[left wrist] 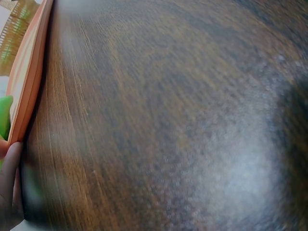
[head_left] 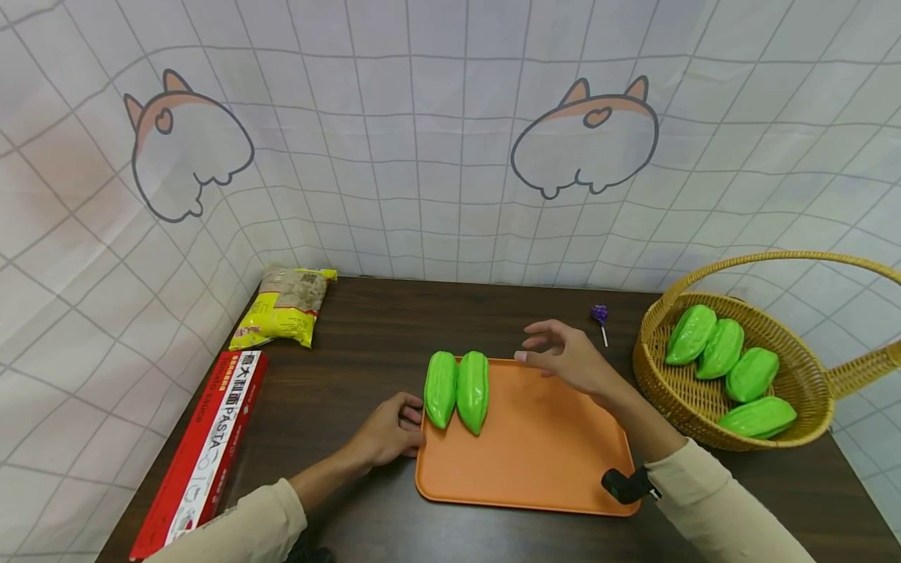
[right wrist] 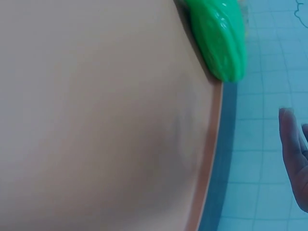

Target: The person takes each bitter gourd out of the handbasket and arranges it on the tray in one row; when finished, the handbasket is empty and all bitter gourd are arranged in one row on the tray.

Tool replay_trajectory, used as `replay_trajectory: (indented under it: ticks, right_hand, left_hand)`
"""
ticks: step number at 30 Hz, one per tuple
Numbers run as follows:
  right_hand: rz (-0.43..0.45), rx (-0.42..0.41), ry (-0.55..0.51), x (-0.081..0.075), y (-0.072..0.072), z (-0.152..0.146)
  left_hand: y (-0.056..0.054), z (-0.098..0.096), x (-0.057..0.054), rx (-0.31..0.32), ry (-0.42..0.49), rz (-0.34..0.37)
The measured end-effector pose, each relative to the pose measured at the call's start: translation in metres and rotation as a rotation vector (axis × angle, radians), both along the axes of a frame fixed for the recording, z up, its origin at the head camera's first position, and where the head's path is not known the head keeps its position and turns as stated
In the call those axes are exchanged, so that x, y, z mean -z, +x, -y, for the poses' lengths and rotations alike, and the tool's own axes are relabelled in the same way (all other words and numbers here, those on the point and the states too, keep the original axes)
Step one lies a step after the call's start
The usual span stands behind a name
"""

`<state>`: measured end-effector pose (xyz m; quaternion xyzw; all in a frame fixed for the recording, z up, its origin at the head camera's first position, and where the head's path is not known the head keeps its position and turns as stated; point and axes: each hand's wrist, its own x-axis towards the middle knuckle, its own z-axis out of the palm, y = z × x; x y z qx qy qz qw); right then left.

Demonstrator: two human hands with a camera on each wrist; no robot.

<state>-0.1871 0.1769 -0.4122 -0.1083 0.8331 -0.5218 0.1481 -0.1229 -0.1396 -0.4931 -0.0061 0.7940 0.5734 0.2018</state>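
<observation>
On an orange tray (head_left: pixel 549 453) two green, ridged, elongated fruits, one left (head_left: pixel 440 389) and one right (head_left: pixel 472 392), lie side by side at the back left; they look glossy, like plastic. My left hand (head_left: pixel 389 428) holds the tray's left rim with bent fingers; in the left wrist view its fingers (left wrist: pixel 10 168) meet that rim (left wrist: pixel 31 82). Above the tray's back edge hovers my right hand (head_left: pixel 566 360), fingers loosely bent, nothing between them. The right wrist view catches part of this hand (right wrist: pixel 296 159) and one green fruit (right wrist: pixel 219 41) by the tray's edge.
A wicker basket (head_left: pixel 658 391) with several similar green fruits stands at the right, its handle arching up. Behind the right hand lies a purple lollipop (head_left: pixel 599 314). At the left are a yellow bag (head_left: pixel 281 309) and a red pasta box (head_left: pixel 200 453). A gridded curtain (head_left: pixel 436 141) closes off the back.
</observation>
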Motion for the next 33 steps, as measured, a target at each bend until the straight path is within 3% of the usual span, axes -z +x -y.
replay_trajectory:
  ticks: [21,33]
  right_hand:
    - [-0.095,-0.051,0.105,-0.035,0.03,-0.074]
    - [-0.147,-0.061,0.214,-0.04,0.036,-0.121]
  left_hand:
    - [0.0,-0.001,0.0,0.001,0.0,-0.004]
    - [-0.001,0.0,0.0,-0.005,0.002,0.005]
